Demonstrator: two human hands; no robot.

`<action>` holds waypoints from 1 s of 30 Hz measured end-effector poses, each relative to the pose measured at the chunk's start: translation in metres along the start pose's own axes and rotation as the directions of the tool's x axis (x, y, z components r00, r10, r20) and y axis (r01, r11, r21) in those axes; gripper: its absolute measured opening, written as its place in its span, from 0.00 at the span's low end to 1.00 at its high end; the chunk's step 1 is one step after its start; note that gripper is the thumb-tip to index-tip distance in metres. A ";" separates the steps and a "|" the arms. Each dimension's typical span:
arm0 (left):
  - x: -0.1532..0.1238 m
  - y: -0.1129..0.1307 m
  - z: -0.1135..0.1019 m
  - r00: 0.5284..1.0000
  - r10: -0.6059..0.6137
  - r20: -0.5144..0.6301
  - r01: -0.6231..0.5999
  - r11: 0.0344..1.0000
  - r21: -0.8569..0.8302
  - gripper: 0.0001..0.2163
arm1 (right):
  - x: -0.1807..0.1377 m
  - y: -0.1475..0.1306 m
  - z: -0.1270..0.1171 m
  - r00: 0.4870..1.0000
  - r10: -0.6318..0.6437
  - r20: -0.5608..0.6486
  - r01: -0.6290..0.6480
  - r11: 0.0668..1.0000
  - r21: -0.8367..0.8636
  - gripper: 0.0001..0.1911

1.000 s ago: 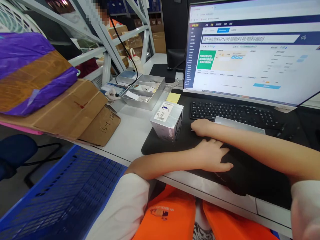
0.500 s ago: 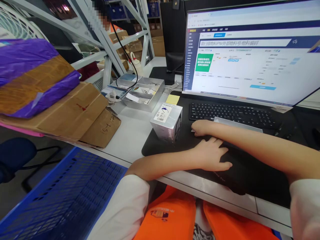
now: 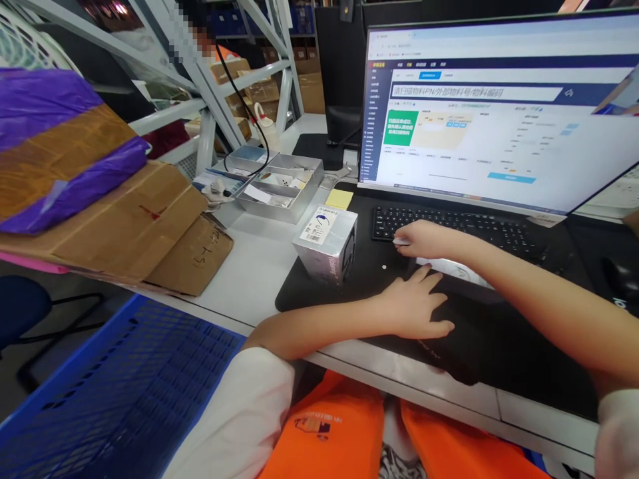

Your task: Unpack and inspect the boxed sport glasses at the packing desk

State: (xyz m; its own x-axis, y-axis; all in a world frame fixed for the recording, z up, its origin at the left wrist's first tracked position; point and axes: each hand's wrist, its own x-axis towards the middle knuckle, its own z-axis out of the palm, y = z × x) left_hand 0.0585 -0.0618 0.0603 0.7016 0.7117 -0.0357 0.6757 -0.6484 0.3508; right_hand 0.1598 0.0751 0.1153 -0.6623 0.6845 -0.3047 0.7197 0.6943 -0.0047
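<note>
Fingers spread, my left hand (image 3: 414, 307) rests on the black desk mat (image 3: 524, 359). Its fingertips reach the left end of a flat silver-white box (image 3: 456, 270), partly covered by my right forearm. My right hand (image 3: 426, 239) is closed in a pinch above that box, beside the keyboard (image 3: 394, 219). A small whitish piece shows at its fingertips, too small to name. On the mat to the left stands a silver carton (image 3: 324, 249) with a white label on top. Between the carton and my hands lies a small white dot (image 3: 384, 267).
A monitor (image 3: 479, 133) stands behind the keyboard. Left of it are a yellow sticky-note pad (image 3: 339, 199) and a grey divided tray (image 3: 299, 199). Cardboard boxes (image 3: 114, 219) overhang the left desk edge, above a blue crate (image 3: 140, 372). A mouse (image 3: 622, 276) lies far right.
My right hand has lifted slightly away from the mat and moved right, exposing the small white dot and more of the flat box. My left hand has barely moved. The view has shifted slightly.
</note>
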 end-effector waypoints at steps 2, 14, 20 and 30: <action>0.001 0.000 0.001 1.000 -0.006 -0.020 0.006 1.000 0.000 0.30 | 0.003 -0.015 0.004 0.997 -0.017 0.080 0.023 0.997 -0.075 0.14; -0.001 0.000 0.004 0.999 -0.033 0.023 0.034 0.999 -0.033 0.32 | 0.030 -0.057 0.036 0.956 -0.166 0.243 0.220 0.952 -0.214 0.16; -0.001 -0.002 0.004 0.999 -0.022 0.024 0.024 0.999 -0.046 0.32 | 0.036 -0.054 0.044 0.954 -0.155 0.255 0.219 0.945 -0.244 0.17; -0.001 -0.002 0.003 0.999 -0.028 0.020 0.029 0.999 -0.033 0.32 | 0.034 -0.050 0.042 0.960 -0.152 0.235 0.202 0.957 -0.209 0.17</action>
State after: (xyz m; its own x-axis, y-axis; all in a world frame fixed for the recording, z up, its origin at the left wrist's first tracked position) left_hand 0.0570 -0.0623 0.0571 0.6864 0.7244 -0.0642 0.6879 -0.6180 0.3805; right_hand 0.1100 0.0541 0.0652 -0.6962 0.4997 -0.5154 0.5111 0.8492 0.1328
